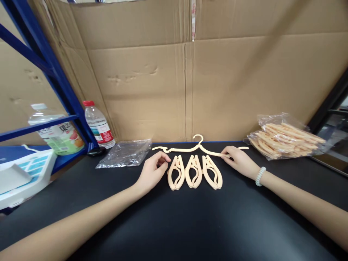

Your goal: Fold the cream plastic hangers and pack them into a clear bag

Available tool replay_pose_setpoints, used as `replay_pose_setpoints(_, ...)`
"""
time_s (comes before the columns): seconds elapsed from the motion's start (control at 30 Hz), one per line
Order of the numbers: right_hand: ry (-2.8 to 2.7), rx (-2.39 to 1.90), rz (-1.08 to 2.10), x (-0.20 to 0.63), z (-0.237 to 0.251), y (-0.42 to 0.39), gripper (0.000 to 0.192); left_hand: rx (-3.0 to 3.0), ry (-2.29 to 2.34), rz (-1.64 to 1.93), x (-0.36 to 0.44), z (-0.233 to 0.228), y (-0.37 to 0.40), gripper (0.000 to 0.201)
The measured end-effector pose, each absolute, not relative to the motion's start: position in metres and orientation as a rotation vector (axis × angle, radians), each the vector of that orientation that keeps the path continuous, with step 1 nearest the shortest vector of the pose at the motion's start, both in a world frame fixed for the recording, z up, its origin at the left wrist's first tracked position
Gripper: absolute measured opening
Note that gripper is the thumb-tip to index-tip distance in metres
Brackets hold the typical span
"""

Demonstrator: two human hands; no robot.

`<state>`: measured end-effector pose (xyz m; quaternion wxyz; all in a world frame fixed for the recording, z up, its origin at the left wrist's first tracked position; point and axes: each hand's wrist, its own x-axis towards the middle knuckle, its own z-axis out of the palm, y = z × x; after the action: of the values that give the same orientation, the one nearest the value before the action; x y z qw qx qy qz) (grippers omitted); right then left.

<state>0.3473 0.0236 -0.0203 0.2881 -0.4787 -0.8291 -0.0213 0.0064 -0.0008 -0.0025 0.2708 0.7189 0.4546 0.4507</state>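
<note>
**Currently: hanger and three clips on the table — slip and snag risks**

Currently the hanger (199, 146) lies flat on the black table (190, 224), hook toward the cardboard wall (190, 83). Three clips (193, 172) lie side by side just in front of it, touching or nearly touching one another.

Right hand (239, 161): fingertips pinch the hanger's right arm. The grip is closed on the hanger but appears light.

Left hand (153, 170): fingers curled, resting on the table beside the leftmost clip. Whether the thumb touches that clip cannot be told from this view; the hand holds nothing that shows.

Risks:
- The hanger is thin and held at one end only. A lift from there would likely let the free left arm sag or swing and scatter the clips.
- The clips lie close together. A push on one would probably shift its neighbours.
- The loose plastic bag (125, 154) lies near the left hand and could be dragged by the forearm.
- The bagged hangers (285, 141) sit near the right wrist; a wide elbow move could nudge them.
</note>
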Motion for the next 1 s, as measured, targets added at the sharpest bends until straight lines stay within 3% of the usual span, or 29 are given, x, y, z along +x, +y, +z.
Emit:
replay_pose_setpoints(0.43,-1.861,-1.347,-0.135,0.35,-0.009,-0.004,0.022,1.674,1.202,1.254,0.012,-0.008,-0.006,0.016)
replay_pose_setpoints(0.63,-1.837,-1.261,-0.014,0.35,0.003,-0.015,0.031,1.586,1.219,1.3,0.011,-0.008,-0.005,0.041)
replay_pose_setpoints(0.73,-2.001,-1.233,-0.016,0.345,0.004,-0.019,0.028,1.574,1.188,1.33,0.013,-0.008,-0.007,0.043)
replay_pose_setpoints(0.87,-2.13,-1.174,0.014,0.336,0.001,-0.024,0.026,1.65,1.089,1.296,0.015,-0.009,-0.01,0.061)
replay_pose_setpoints(1.0,-2.167,-1.135,0.049,0.33,0.0,-0.028,0.027,1.92,1.064,1.19,0.015,-0.006,-0.017,0.057)
